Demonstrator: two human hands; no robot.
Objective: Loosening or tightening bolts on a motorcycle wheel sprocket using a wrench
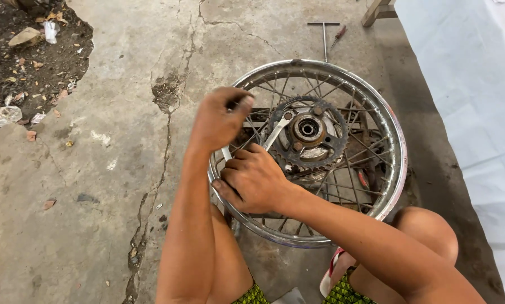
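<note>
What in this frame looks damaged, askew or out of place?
The concrete floor is cracked, with a chipped patch. The sprocket on the spoked wheel looks rusty. A T-handle wrench lies loose beyond the rim. Litter sits in the dirt patch.

I see a crumpled clear plastic wrapper (7, 115) lying at the edge of the dirt patch, far left. A small white scrap of packaging (50, 31) lies in the dirt near the top-left corner.
</note>
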